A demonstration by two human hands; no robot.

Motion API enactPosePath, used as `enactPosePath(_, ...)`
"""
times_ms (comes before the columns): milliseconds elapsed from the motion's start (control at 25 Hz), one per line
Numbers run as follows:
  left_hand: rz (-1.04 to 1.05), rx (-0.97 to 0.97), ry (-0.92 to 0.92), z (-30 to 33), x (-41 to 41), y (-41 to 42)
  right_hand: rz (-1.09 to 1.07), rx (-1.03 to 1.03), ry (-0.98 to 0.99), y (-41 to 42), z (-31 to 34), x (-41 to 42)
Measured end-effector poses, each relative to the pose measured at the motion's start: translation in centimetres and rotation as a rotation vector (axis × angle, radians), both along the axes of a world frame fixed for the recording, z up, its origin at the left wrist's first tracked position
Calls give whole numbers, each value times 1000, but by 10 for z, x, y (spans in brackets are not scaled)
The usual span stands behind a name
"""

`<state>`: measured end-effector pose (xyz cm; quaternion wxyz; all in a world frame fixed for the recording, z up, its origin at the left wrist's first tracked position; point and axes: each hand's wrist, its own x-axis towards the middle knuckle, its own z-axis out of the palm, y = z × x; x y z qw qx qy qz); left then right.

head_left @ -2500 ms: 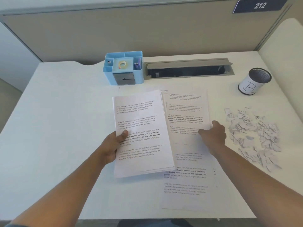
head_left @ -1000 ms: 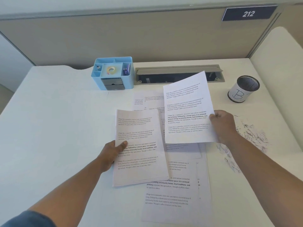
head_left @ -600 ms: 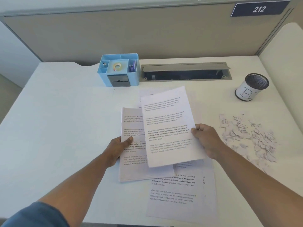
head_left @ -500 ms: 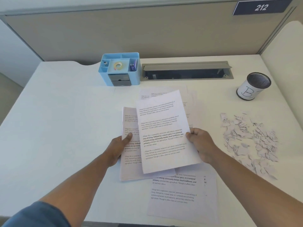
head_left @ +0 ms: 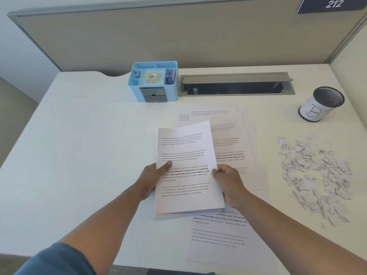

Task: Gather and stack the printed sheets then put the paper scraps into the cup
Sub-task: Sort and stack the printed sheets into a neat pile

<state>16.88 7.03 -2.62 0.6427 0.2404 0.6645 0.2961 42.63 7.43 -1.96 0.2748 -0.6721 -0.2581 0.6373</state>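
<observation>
Stack (head_left: 186,171): printed white sheets, mid-bench, your left hand (head_left: 153,179) and right hand (head_left: 228,181) gripping its sides. Loose sheets (head_left: 228,147) partly hidden beneath. Scraps (head_left: 315,175) right, text unreadable; cup (head_left: 321,104) beyond.

Printed sheets (head_left: 186,169): thin white matt paper, smooth, black print
Paper scraps (head_left: 315,179): torn paper, ragged edges, crumpled
Cup (head_left: 321,104): dark metal mesh, matt paper label wrapped round
Desk (head_left: 79,155): smooth matt white laminate
Organiser (head_left: 154,82): light blue plastic, slight sheen
Cable tray (head_left: 236,84): grey brushed metal
Partition (head_left: 158,36): beige cloth, matt
</observation>
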Motion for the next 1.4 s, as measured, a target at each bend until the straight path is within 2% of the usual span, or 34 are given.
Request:
enactPosePath(560, -15, 4, 11, -2, -2, -1, 155, 49, -84, -2, 2, -6)
enactPosePath(720, -16, 75, 54, 7, -2, -1, 189, 65, -67, 0, 12, -2)
enactPosePath(880, 17, 177, 46, 31, -8, 0, 162, 156, -163, 4, 31, 10)
enactPosePath(960, 26, 216, -40, 45, -9, 0, 173, 176, -77, 9, 41, 17)
enactPosePath(1080, 10, 233, -170, 62, -1, 1, 185, 112, 302, 19, 56, 26)
enactPosePath(1160, -22, 233, -214, 67, 9, 4, 194, 81, 439, 20, 64, 36)
enactPosePath(1240, -52, 235, -211, 68, 23, 6, 197, 90, 476, 19, 64, 46)
enactPosePath(1400, -98, 245, -183, 65, 47, 12, 150, 143, 317, 18, 55, 66)
